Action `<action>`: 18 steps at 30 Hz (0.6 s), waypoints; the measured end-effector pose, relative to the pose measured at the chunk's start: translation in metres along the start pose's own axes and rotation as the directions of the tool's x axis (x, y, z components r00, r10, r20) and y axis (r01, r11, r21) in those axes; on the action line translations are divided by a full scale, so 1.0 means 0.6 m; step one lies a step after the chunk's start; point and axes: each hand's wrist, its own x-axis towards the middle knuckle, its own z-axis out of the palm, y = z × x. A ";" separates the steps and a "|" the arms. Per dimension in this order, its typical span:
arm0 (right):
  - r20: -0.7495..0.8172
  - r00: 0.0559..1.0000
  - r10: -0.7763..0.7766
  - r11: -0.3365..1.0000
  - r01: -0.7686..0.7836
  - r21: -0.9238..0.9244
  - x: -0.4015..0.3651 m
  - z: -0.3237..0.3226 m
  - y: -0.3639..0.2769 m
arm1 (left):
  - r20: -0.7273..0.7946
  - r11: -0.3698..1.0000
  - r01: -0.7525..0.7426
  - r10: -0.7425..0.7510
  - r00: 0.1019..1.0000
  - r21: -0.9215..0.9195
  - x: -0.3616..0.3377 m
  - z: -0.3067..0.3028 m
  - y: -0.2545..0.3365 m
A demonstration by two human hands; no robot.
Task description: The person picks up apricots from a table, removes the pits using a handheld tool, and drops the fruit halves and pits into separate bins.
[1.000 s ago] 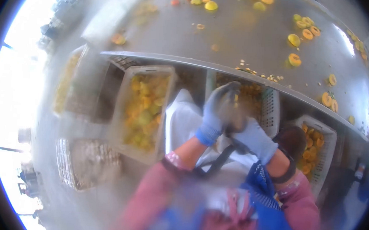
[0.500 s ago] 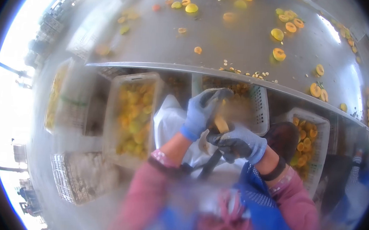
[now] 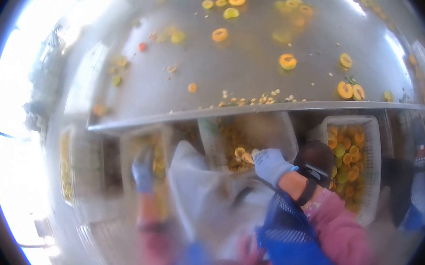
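1. The fingers of the right hand (image 3: 271,167), in a pale blue glove, are bent together, gripping a small yellow-orange piece (image 3: 246,157) at their tips; what exactly this piece is, I cannot tell
2. The left hand (image 3: 143,173), in a blue glove with darker fingers, is at nine o'clock from the right one, well apart; it is blurred, so I cannot tell if its fingers are open or closed, or if they hold something
3. Behind the left hand is a pale plastic basket with yellow fruit (image 3: 164,134); touching or only above it, I cannot tell
4. At eleven o'clock from the right hand, the white rectangular plastic basket (image 3: 287,130) contains small yellow-orange pieces, and the gripped piece is seen against it
5. At three o'clock stands the white plastic basket with halved orange and green fruit (image 3: 374,166)
6. Between this basket and the right hand is a dark rounded object (image 3: 318,152)
7. At twelve o'clock, beyond the baskets, lies the wide grey metal table (image 3: 175,95), with yellow-orange cut fruit (image 3: 287,62) scattered on it and small pale seeds (image 3: 267,99) near its edge
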 end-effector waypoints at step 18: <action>-0.334 0.846 0.415 0.819 -0.188 0.542 -0.096 -0.177 0.164 | 0.579 0.706 -0.702 0.535 0.615 0.094 0.137 0.629 0.598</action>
